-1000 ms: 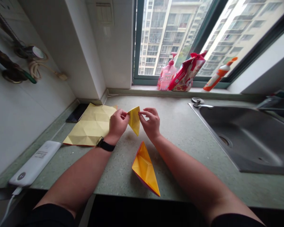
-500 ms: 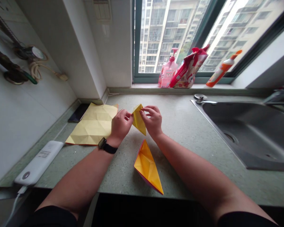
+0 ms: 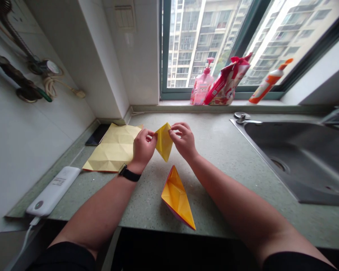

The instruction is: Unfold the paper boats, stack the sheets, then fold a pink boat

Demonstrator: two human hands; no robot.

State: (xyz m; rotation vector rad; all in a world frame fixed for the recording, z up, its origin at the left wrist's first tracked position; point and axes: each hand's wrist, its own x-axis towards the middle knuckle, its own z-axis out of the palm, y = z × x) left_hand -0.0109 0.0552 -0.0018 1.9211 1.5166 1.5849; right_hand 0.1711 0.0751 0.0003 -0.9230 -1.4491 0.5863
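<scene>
Both my hands hold a small folded piece of yellow paper (image 3: pixel 164 142) up over the speckled green countertop. My left hand (image 3: pixel 143 146) pinches its left corner, and my right hand (image 3: pixel 184 141) grips its upper right edge with the fingertips. Below them, a folded yellow paper boat (image 3: pixel 176 197) with a red edge lies on its side, apart from both hands. To the left of my left hand lies a creased, unfolded pale yellow sheet (image 3: pixel 113 148). A black watch (image 3: pixel 129 174) sits on my left wrist.
A white power bank (image 3: pixel 53 191) with a cable and a dark phone (image 3: pixel 97 134) lie at the left. A steel sink (image 3: pixel 293 158) with a faucet (image 3: pixel 336 116) fills the right. A pink soap pump (image 3: pixel 202 86), a red bag (image 3: pixel 227 81) and an orange-capped bottle (image 3: pixel 267 86) stand on the windowsill.
The whole view has shifted right and levelled as my head moved. My right hand has closed onto the folded yellow paper, and both hands still hold it.
</scene>
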